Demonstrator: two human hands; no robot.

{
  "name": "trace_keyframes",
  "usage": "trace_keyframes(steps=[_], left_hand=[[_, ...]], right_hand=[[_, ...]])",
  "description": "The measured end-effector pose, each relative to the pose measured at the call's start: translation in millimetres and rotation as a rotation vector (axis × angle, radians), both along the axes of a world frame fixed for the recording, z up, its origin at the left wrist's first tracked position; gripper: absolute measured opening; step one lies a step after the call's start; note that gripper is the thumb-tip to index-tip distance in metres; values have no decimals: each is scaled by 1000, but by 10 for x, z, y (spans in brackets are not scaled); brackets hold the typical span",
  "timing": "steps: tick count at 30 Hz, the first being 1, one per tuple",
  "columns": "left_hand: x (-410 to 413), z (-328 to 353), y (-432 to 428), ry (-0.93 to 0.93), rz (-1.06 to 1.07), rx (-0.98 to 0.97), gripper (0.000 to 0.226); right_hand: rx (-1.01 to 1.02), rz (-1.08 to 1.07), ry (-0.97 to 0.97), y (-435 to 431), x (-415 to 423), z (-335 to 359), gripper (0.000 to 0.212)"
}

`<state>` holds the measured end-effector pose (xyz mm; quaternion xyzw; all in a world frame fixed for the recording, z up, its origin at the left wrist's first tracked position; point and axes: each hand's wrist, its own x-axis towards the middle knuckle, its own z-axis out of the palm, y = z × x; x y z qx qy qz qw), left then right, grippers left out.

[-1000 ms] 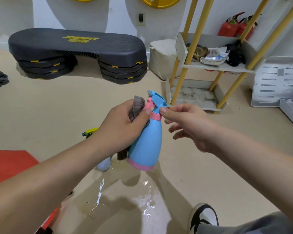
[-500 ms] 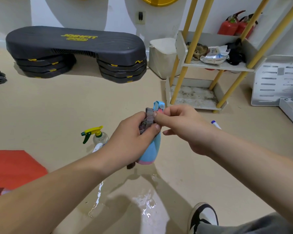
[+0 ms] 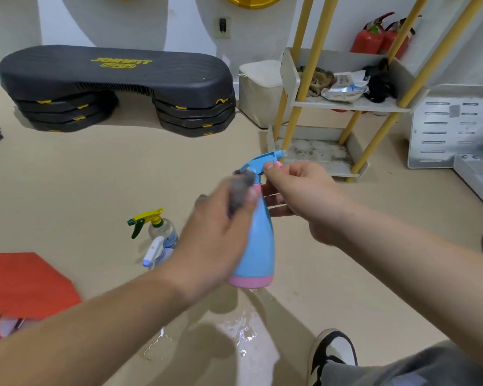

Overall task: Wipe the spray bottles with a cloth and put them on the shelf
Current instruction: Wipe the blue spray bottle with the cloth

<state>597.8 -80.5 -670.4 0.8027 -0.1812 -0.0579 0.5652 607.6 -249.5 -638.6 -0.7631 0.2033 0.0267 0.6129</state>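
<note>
At the far left a red mat (image 3: 25, 282) lies on the beige floor. To its right, a clear spray bottle with a yellow trigger (image 3: 159, 227) stands on the floor, waiting its turn.

Near the centre, the left hand (image 3: 218, 235), blurred, grips a grey cloth (image 3: 241, 190) and presses it against the neck of a blue spray bottle (image 3: 258, 240) with a pink base. The bottle is held upright in the air above a wet patch (image 3: 243, 335). The right hand (image 3: 304, 196) pinches its spray head between thumb and forefinger.

Beyond, to the right, stands the yellow-poled shelf (image 3: 349, 106), well apart from the bottle.

The wiping step seems under way. Next, the cloth likely needs to cover the body and base before the bottle goes to the shelf.
</note>
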Motion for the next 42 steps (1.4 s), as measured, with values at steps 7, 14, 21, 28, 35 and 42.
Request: trace_keyframes(steps=[7, 14, 21, 28, 35, 42], left_hand=[[-18, -132, 74, -207, -122, 233, 63], [26, -119, 120, -167, 94, 162, 51], [264, -225, 181, 302, 140, -151, 18], [275, -131, 101, 555, 170, -166, 24], [215, 20, 56, 84, 84, 50, 15], [350, -115, 185, 667, 142, -189, 34]], right_hand=[[16, -15, 51, 82, -30, -18, 34], [113, 52, -17, 207, -32, 57, 38], [190, -38, -62, 215, -9, 49, 35], [252, -68, -18, 149, -32, 60, 36], [226, -2, -41, 261, -50, 42, 39], [263, -86, -19, 169, -29, 37, 33]])
